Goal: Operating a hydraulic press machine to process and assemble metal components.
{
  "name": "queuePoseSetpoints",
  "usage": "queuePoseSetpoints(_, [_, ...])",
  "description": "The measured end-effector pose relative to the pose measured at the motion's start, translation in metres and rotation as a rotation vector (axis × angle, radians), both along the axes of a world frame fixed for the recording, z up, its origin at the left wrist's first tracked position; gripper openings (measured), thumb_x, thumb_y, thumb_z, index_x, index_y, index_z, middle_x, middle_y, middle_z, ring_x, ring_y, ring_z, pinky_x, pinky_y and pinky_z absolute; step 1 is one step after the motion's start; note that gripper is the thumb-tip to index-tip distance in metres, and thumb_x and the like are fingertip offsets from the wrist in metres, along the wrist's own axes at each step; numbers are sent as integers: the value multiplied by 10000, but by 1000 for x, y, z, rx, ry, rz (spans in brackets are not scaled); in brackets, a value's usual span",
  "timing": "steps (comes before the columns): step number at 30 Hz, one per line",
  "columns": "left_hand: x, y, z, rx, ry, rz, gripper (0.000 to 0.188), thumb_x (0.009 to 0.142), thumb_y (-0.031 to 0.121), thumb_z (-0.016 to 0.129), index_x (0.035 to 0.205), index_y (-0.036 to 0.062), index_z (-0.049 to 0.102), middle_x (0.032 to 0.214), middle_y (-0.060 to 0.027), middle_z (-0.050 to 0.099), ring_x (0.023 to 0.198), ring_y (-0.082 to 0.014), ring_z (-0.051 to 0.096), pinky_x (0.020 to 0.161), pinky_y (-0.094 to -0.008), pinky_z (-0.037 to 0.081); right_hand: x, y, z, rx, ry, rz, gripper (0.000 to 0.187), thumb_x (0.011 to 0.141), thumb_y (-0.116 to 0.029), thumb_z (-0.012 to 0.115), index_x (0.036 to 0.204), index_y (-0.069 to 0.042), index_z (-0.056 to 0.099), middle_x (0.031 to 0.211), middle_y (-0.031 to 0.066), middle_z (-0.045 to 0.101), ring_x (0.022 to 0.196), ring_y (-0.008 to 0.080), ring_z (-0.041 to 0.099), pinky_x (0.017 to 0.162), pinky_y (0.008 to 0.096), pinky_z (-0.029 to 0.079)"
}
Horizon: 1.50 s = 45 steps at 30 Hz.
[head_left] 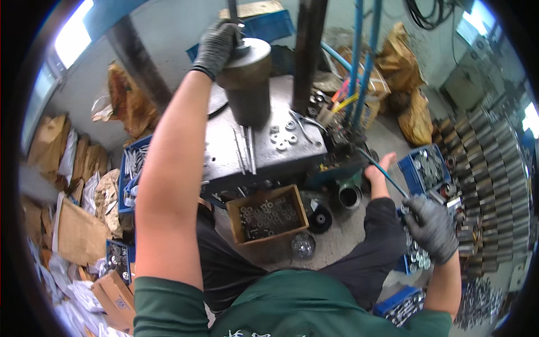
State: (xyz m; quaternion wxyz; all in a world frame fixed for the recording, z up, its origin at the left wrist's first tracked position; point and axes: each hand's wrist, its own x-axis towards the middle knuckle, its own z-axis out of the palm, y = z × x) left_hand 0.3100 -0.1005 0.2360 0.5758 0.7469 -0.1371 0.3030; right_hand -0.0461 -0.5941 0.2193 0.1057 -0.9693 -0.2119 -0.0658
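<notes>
My left hand [219,48], in a grey knit glove, is at the top of a tapered metal cylinder [250,90] standing on the metal work table. Its fingers are closed at a small metal piece under a vertical rod [232,11]; what they hold is mostly hidden. Low on the right, my gloved right hand [432,229] grips the end of a thin blue-green lever [384,172], which slopes up to the machine by the table. On the table [224,157] lie several slim metal rods [245,149], a cluster of small metal rings [282,139] and a pair of pliers [306,126].
A wooden box [266,240] with small metal rings sits on the floor between my legs. Blue bins of metal parts, one at the right [424,168], flank me. Stacked metal pieces [483,174] line the far right. Cardboard and bags [81,230] crowd the left.
</notes>
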Motion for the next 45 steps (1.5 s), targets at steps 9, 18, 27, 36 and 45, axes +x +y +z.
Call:
queuePoseSetpoints(9, [-9,-9,7,-93,96,-119,244,1019,250,609,1164,73,695,906,-39,721,813,-123,687,768,-261,563,139,3,62,179,-748,17,169,935,-160,703,1064,-51,703,944,190,710,836,370,711,750,434,559])
queuePoseSetpoints(18, [-13,-10,11,-128,188,-86,249,1018,227,654,1180,40,680,921,-62,721,810,-136,676,736,-263,599,200,27,100,176,-633,-99,220,844,-202,708,950,-13,741,912,256,713,864,403,718,786,459,560])
queuePoseSetpoints(27, [-73,-43,-4,-42,-282,-78,340,999,234,718,1278,56,640,987,-31,721,895,-99,639,804,-241,526,213,18,95,88,-592,-75,238,976,-238,660,1066,-24,711,930,192,721,847,330,731,762,404,559])
queuePoseSetpoints(36, [-274,-115,-128,-810,571,-413,501,1037,569,553,1018,71,602,700,-24,609,600,-182,630,562,-354,563,189,7,80,231,-614,4,235,967,-206,663,1067,1,710,947,217,724,900,375,726,780,419,567])
queuePoseSetpoints(45, [-270,-125,-195,-1034,1177,-144,332,1027,314,465,865,81,636,598,5,548,505,-166,551,495,-367,554,120,4,57,267,-537,22,142,967,-78,676,1072,15,694,907,176,697,801,256,706,742,352,551])
